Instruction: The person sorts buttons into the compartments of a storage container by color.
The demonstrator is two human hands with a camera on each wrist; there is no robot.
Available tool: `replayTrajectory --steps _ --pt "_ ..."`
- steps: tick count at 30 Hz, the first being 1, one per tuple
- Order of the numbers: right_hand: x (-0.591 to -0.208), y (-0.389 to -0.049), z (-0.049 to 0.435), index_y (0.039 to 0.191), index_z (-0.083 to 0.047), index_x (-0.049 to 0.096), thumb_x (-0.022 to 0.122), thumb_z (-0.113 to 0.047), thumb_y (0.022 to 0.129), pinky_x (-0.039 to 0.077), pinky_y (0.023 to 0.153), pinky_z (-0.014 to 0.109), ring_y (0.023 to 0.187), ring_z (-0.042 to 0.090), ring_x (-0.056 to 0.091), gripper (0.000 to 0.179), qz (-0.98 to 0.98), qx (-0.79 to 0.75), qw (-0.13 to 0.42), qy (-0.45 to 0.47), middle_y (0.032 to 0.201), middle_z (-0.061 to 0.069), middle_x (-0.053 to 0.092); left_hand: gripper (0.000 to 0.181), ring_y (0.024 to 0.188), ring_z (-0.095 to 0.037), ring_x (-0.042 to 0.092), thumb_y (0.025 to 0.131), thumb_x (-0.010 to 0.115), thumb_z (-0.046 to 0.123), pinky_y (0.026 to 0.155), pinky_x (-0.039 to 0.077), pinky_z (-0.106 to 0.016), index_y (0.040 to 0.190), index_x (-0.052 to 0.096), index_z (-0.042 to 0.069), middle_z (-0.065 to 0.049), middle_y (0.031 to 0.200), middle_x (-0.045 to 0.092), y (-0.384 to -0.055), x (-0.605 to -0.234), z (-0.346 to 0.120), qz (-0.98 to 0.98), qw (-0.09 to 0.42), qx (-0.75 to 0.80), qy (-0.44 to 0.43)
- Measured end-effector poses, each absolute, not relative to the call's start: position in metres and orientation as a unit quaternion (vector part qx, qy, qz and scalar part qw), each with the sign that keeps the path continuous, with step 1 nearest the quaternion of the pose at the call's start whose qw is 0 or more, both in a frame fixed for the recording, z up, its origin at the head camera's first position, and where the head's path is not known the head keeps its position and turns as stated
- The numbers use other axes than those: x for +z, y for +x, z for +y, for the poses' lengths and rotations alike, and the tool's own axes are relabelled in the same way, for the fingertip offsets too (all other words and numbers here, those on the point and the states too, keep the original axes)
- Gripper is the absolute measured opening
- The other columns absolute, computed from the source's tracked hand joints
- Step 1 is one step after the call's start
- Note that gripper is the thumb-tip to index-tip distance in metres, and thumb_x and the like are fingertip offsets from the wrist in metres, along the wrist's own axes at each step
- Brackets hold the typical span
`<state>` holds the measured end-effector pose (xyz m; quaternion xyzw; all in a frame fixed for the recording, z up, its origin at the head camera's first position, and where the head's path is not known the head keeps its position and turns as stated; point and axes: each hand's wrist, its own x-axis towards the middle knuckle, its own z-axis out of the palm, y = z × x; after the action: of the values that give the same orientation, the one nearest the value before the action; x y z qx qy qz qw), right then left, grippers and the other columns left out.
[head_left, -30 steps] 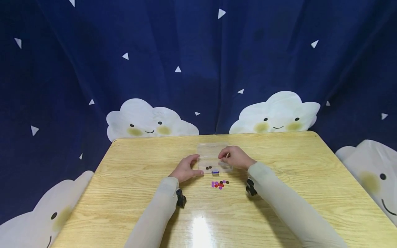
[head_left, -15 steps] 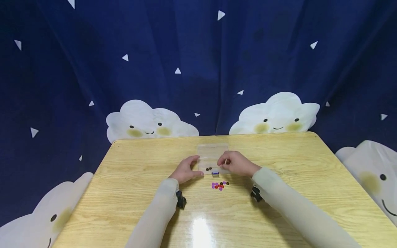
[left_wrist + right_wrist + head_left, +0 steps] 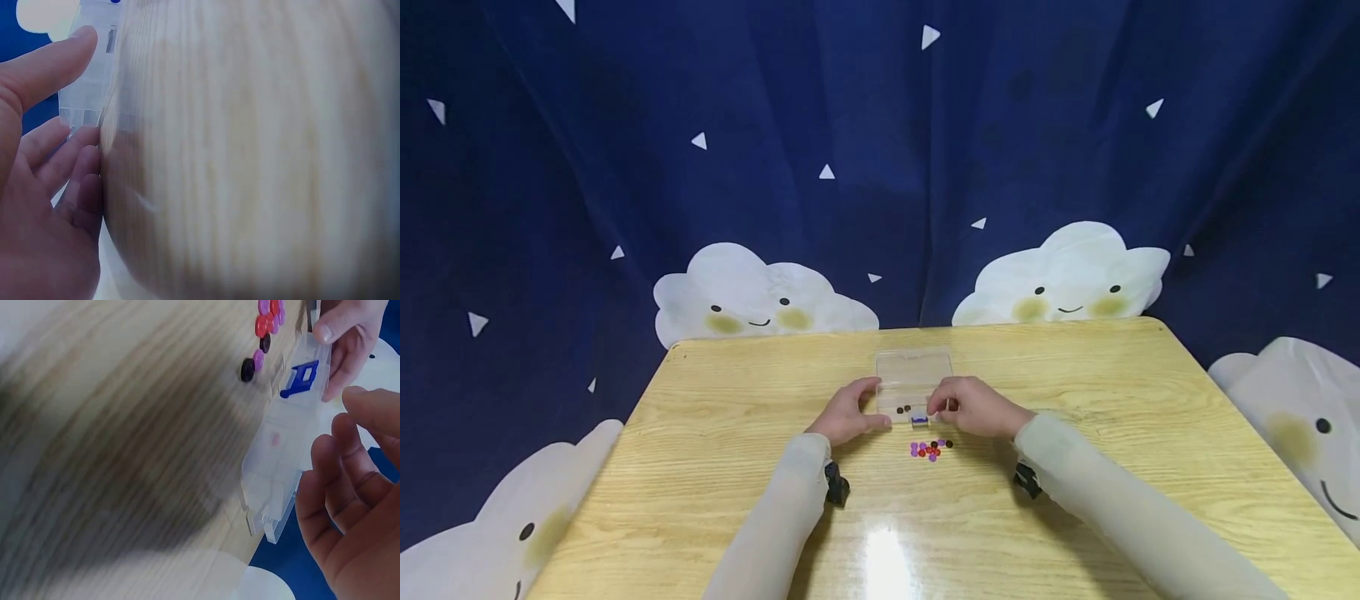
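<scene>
The box (image 3: 913, 367) lies on the counter (image 3: 745, 400) between the left hand (image 3: 846, 412) and right hand (image 3: 977, 407), two discs (image 3: 900, 410) in its left half, loose discs (image 3: 928, 450) before it, the curtain (image 3: 820, 108) behind.

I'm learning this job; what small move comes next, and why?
Probably move the right hand to the outermost black piece: it lies loose on the table, the clear box is open with two dark pieces inside, and that hand shows nothing held.

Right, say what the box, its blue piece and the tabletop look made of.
Box: probably hard plastic, smooth; it is see-through. Blue piece: likely plastic, opaque and evenly coloured. Tabletop: wood or wood-look laminate, glossy; it shows grain and a bright reflection.
</scene>
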<state>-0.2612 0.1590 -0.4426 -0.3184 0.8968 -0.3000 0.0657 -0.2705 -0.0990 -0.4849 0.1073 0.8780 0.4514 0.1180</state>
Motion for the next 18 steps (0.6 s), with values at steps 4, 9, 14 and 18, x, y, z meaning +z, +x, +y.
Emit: replayTrajectory --steps 4,9,14,18 --pt "-0.443 -0.256 0.156 0.091 -0.011 0.077 0.07 -0.002 0.088 0.053 0.077 0.026 0.087 0.013 0.063 0.012 0.896 -0.291 0.064 -0.328 0.093 -0.001 0.069 0.08 0.136 -0.03 0.047 0.082 0.082 0.024 0.115 0.039 -0.048 0.151 0.042 0.016 -0.009 0.149 0.05 -0.271 -0.485 -0.099 0.877 0.118 0.452 0.11" --pt "-0.446 -0.251 0.152 0.091 -0.011 0.077 0.07 -0.002 0.088 0.055 0.094 0.036 0.119 0.031 0.064 0.012 0.894 -0.286 0.071 -0.338 0.094 -0.001 0.069 0.079 0.137 -0.03 0.047 0.083 0.081 0.026 0.115 0.04 -0.047 0.151 0.042 0.016 -0.008 0.149 0.05 -0.272 -0.485 -0.099 0.883 0.113 0.442 0.112" --pt "-0.451 -0.246 0.147 0.09 -0.012 0.076 0.071 -0.003 0.087 0.045 0.11 0.047 0.127 0.036 0.059 0.011 0.891 -0.265 0.059 -0.365 0.093 -0.003 0.074 0.079 0.136 -0.03 0.048 0.083 0.081 0.026 0.114 0.041 -0.048 0.151 0.042 0.017 -0.008 0.148 0.051 -0.272 -0.485 -0.1 0.883 0.115 0.441 0.111" --pt "-0.454 -0.242 0.141 0.088 -0.013 0.077 0.071 -0.003 0.086 0.044 0.111 0.049 0.106 0.024 0.068 0.012 0.886 -0.246 0.046 -0.391 0.089 -0.004 0.074 0.078 0.135 -0.031 0.049 0.083 0.081 0.025 0.113 0.041 -0.048 0.15 0.043 0.016 -0.009 0.147 0.052 -0.271 -0.484 -0.099 0.881 0.116 0.443 0.115"
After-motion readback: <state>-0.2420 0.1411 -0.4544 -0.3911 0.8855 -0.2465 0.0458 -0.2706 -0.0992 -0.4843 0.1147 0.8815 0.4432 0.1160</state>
